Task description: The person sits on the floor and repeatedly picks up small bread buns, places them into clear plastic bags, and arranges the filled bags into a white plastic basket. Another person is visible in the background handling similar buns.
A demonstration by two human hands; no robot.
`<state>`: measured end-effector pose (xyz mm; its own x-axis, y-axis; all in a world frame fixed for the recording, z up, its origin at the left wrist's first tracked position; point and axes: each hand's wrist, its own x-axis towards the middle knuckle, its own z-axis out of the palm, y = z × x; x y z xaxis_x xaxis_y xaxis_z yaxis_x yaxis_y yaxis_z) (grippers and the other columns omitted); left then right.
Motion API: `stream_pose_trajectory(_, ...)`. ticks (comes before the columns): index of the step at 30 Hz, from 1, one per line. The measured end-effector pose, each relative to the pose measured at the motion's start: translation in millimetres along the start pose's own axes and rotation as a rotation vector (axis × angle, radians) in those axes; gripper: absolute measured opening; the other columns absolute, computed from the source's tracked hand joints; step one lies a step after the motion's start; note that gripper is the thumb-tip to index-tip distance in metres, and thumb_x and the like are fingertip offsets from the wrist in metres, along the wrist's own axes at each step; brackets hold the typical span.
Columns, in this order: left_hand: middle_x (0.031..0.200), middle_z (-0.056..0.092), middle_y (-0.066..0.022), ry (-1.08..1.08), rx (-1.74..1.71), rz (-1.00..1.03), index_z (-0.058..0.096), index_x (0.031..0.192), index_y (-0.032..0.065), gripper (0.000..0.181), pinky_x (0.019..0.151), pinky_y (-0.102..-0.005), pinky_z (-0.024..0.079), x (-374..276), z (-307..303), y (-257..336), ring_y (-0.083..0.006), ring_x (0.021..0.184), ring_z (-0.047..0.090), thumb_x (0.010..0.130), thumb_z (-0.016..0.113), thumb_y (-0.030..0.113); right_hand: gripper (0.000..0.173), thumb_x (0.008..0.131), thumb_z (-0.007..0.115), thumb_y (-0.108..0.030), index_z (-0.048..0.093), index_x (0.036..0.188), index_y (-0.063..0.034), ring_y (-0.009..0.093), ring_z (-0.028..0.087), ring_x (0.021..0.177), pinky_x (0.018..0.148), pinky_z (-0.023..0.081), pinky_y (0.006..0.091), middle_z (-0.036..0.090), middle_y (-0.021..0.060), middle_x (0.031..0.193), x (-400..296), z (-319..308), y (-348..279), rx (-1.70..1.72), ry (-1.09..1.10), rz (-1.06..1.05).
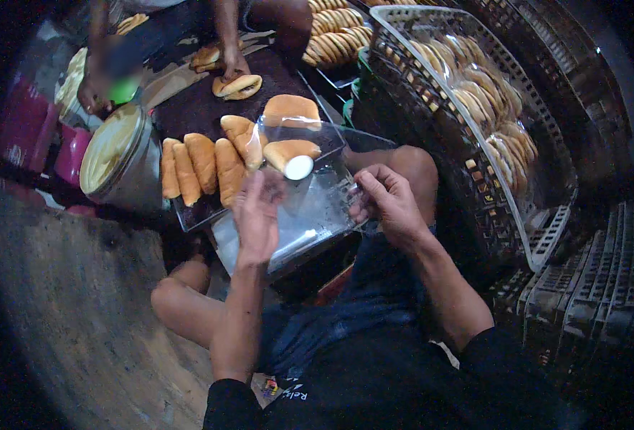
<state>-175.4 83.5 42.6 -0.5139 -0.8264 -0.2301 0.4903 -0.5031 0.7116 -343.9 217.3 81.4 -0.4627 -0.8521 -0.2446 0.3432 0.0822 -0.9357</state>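
My right hand (389,201) pinches the edge of a clear plastic bag (349,201) between thumb and fingers. My left hand (258,215) is blurred by motion, raised with its fingers apart, and I see nothing held in it. Under both hands lies a stack of clear plastic bags (295,242). Beyond them a white round object (298,167) rests against a bread roll (282,152). Several long bread rolls (200,164) lie in a row left of it on a dark tray (188,113). Clear film partly overlaps a flat bread (292,110).
At left stands a bucket of pale cream (110,153). Across the tray, another person's hand (236,64) touches a split roll (237,86). A plastic crate (510,215) of bagged breads (484,99) rises at right. Stacked breads (338,35) sit behind it.
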Motion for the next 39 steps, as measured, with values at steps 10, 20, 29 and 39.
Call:
stream_pose_trajectory(10, 0.077, 0.060, -0.0015, 0.509, 0.274, 0.513, 0.059, 0.087, 0.0079, 0.023, 0.060, -0.0272, 0.051, 50, -19, 57, -0.0103, 0.068, 0.058, 0.088, 0.065, 0.030, 0.027, 0.088, 0.063, -0.024, 0.056, 0.102, -0.0022, 0.025, 0.063, 0.065, 0.054, 0.050, 0.0386, 0.064, 0.0089, 0.077, 107, 37, 21, -0.835, 0.038, -0.384)
stream_pose_trajectory(20, 0.101, 0.066, -0.0095, 0.571, 0.067, 0.302, 0.053, 0.118, 0.0045, 0.055, 0.068, -0.0354, 0.056, 53, -63, 96, -0.0241, 0.084, 0.067, 0.091, 0.049, 0.053, 0.064, 0.076, 0.074, -0.025, 0.047, 0.131, -0.0073, 0.033, 0.051, 0.118, 0.104, 0.035, 0.0396, 0.057, 0.0136, 0.124, 267, -38, 64, -1.385, -0.138, -0.710)
stream_pose_trajectory(29, 0.083, 0.045, -0.0055, 0.829, 0.366, 0.517, 0.048, 0.104, -0.0031, 0.069, 0.069, -0.0330, 0.056, 58, -95, 90, -0.0176, 0.072, 0.051, 0.087, 0.047, 0.064, 0.055, 0.082, 0.065, -0.031, 0.049, 0.126, -0.0016, 0.025, 0.059, 0.100, 0.090, 0.046, 0.0358, 0.060, 0.0164, 0.113, 119, 0, -65, -0.358, -0.025, -0.199)
stream_pose_trajectory(39, 0.129, 0.050, -0.0109, 0.019, 0.152, 0.307, 0.036, 0.135, 0.0111, 0.063, 0.083, -0.0411, 0.053, 26, -24, 46, -0.0255, 0.111, 0.056, 0.093, 0.035, 0.058, 0.070, 0.082, 0.066, -0.033, 0.037, 0.135, 0.0021, 0.024, 0.049, 0.116, 0.094, 0.042, 0.0342, 0.052, 0.0182, 0.124, 86, 38, -73, -0.463, -0.406, -0.109)
